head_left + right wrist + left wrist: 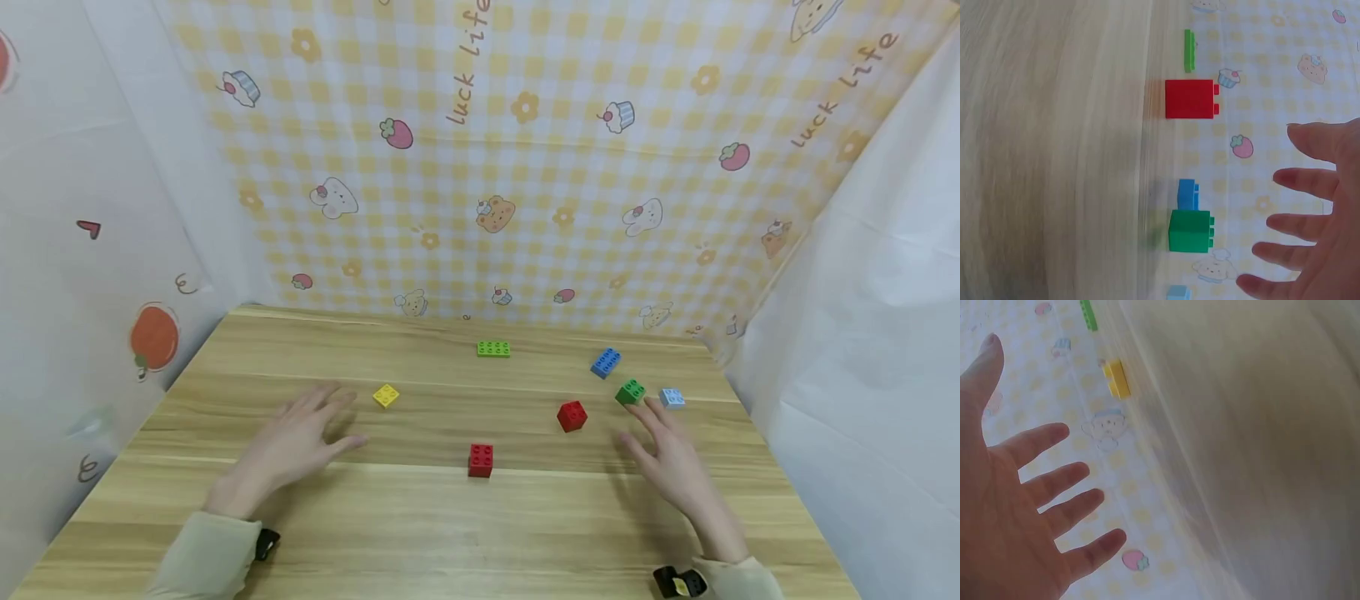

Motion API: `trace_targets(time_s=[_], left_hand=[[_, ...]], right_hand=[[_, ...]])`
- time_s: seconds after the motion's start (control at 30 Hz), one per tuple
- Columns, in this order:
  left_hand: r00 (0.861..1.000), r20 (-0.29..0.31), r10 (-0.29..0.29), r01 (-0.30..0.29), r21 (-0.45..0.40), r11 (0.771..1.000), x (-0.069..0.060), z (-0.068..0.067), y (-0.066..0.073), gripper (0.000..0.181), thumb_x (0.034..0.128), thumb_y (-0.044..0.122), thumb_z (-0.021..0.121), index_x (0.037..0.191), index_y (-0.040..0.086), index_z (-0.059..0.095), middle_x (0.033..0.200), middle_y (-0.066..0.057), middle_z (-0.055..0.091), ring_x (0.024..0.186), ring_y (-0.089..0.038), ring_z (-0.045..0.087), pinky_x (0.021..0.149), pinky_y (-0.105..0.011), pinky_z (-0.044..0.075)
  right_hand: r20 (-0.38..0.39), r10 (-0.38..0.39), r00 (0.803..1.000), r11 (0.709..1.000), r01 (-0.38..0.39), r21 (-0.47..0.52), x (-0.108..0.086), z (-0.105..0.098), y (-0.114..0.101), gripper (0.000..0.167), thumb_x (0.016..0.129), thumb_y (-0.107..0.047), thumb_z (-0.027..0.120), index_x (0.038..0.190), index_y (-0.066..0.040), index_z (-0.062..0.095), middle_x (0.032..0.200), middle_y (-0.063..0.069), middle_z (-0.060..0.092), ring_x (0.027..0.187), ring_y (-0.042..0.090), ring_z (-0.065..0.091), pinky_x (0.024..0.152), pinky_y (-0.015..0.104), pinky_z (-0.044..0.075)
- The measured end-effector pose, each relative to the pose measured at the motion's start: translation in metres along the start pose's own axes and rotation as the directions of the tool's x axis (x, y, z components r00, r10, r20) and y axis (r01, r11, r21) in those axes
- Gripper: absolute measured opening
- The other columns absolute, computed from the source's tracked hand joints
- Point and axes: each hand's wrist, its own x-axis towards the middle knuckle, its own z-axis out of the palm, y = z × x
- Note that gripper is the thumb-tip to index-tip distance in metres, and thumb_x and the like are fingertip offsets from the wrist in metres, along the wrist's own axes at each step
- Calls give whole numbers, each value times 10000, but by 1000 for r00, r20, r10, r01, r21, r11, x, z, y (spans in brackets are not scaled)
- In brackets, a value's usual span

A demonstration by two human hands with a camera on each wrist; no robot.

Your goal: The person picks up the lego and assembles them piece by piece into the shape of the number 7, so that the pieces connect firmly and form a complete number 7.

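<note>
My left hand [296, 442] hovers over the left of the table, fingers spread and holding nothing. Just right of its fingertips lies a flat yellow building brick [386, 396], seen also in the left wrist view. On the right, my right hand [671, 458] is held above the table with its fingers apart and nothing in them. Its fingertips appear close to a green brick [631, 392] and a light blue brick [672, 398]; the right wrist view shows a gap between the fingers and the green brick [1190, 231]. A red brick [572, 416] sits left of that hand.
A second red brick [481, 460] stands near the middle of the wooden table [420, 533]. Farther back lie a flat lime green brick [493, 349] and a blue brick [606, 362]. A checked cloth [450, 175] hangs behind, with white sheets [870, 333] at both sides.
</note>
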Motion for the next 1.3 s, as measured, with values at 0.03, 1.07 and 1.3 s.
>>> trace_targets(time_s=[0.03,1.07,1.3], left_hand=[[1000,0,8,-8,6,1000,1,2,2,803,900,682,502,1459,108,451,1508,-218,345,1332,-478,345,1003,-722,237],[979,139,151,-113,-247,963,45,39,92,553,910,494,646,1342,152,587,1380,-95,544,1268,-315,494,1028,-530,381],[949,204,241,-147,-387,910,53,48,99,542,908,425,680,1327,96,588,1280,-71,611,1149,-261,582,958,-469,459]], right_hand=[[4,0,1000,1000,0,14,1,1,0,466,960,-212,645,1346,22,531,1456,332,343,1294,545,338,977,702,303],[207,-30,978,960,-30,279,40,33,-1,408,956,-164,653,1335,-39,568,1304,195,579,1062,341,625,815,444,543],[247,0,969,952,-76,298,46,37,-2,488,937,-137,674,1385,-30,513,1314,214,561,1048,347,627,778,401,553]])
